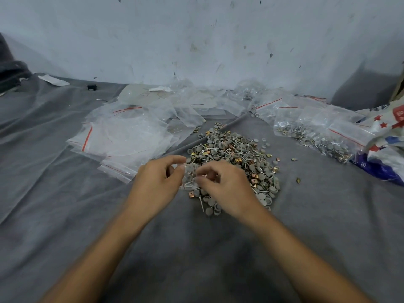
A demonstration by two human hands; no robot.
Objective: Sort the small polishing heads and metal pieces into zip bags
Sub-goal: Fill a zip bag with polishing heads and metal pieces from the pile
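Note:
A heap of small grey polishing heads, metal pins and brass square pieces point(236, 158) lies on the grey cloth in front of me. Over its near left edge I hold a small clear zip bag point(190, 174) with a few grey heads inside. My left hand point(156, 184) pinches the bag's left side between thumb and fingers. My right hand point(225, 189) pinches its right side with curled fingers. Part of the bag is hidden behind my fingers.
Empty zip bags with red strips point(122, 136) are strewn at the left and back. Filled bags of parts point(317, 132) lie at the right, next to a printed plastic sack point(387, 136). A small black object point(91, 87) sits far left by the wall.

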